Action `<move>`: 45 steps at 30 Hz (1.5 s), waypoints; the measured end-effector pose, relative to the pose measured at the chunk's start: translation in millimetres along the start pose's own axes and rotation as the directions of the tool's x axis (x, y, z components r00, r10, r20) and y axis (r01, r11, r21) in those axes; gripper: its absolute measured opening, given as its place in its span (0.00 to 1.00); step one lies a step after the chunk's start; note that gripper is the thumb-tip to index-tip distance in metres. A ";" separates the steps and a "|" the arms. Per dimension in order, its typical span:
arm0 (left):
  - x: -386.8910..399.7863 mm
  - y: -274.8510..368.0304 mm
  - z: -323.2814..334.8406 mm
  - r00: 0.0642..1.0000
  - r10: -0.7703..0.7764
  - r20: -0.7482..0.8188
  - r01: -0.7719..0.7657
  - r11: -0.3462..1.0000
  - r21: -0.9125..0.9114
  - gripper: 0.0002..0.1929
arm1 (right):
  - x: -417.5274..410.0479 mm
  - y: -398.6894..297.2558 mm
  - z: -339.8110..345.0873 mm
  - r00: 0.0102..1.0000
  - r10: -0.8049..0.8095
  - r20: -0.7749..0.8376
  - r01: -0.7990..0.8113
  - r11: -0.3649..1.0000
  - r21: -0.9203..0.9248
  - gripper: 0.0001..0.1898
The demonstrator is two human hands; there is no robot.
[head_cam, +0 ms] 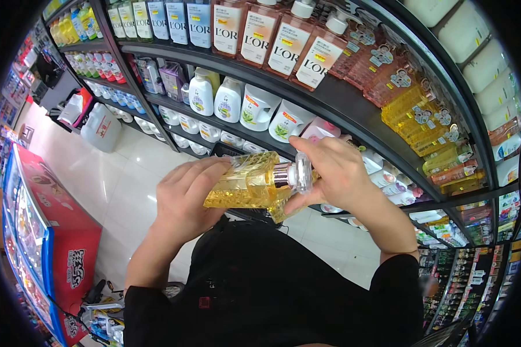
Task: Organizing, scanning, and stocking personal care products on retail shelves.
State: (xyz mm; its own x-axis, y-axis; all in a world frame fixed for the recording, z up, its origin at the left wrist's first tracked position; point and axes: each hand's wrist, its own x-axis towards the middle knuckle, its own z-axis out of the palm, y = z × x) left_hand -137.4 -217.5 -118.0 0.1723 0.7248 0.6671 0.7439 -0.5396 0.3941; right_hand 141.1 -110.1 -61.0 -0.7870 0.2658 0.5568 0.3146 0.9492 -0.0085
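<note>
A clear bottle of yellow liquid (236, 186) with flecks in it lies on its side between my hands, in front of my chest. My left hand (191, 191) grips its base end. At the other end are a rose-gold collar and a clear cap (303, 172). The fingers and thumb of my right hand (334, 173) curve around that cap end, where they also meet a crinkled piece of clear wrap or a second yellow surface; I cannot tell which. Similar yellow bottles (410, 117) stand on the shelf at the right.
Black shelving (243, 65) curves across the front, with L'Oréal pump bottles (254, 37) above and white bottles (202, 93) below. A white jerrycan (100, 126) stands on the tiled floor (130, 173). At the left is a red chest freezer (71, 243) with a blue rim.
</note>
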 end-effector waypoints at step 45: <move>-6.4 -79.3 12.7 0.886 -0.149 0.439 0.417 0.672 -0.612 0.35 | 16.8 -29.1 41.8 0.927 0.374 0.025 -0.373 0.912 0.171 0.37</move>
State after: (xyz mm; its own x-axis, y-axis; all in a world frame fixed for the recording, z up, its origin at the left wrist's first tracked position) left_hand -189.4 -174.0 -161.5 0.3256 0.9106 0.2545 0.1764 -0.3230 0.9298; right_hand 96.5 -126.2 -86.1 -0.6251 0.6058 0.4922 0.4894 0.7954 -0.3575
